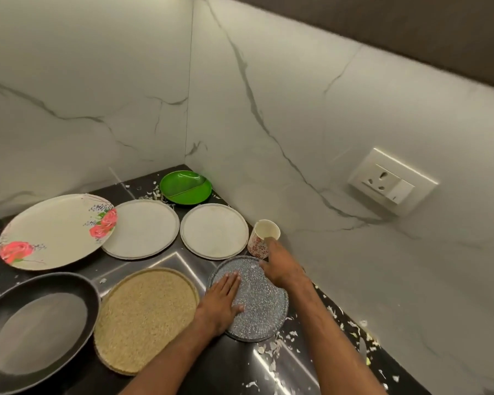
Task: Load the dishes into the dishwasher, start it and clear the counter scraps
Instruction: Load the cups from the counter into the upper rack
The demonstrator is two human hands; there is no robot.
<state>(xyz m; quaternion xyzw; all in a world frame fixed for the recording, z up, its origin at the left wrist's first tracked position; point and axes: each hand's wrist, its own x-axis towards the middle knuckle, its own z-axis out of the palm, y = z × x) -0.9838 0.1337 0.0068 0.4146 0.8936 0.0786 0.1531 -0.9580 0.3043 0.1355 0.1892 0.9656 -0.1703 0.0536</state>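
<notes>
Speckled grey round plate [261, 303] sits toward the right side of the black table [234, 369], directly under both hands, so there's no reach involved. Left hand [226, 300] lies flat with straight fingers on the plate's 9 o'clock side, pressing rather than gripping. Right hand [283, 267] is over the rim at 1 o'clock, fingertips up by the white paper cup with red flowers [261, 238]. Can't tell if it's pinching the rim, touching the cup, or neither. The plate's round, so there's no long axis. I'd guess the lift starts at that 1 o'clock edge.
</notes>
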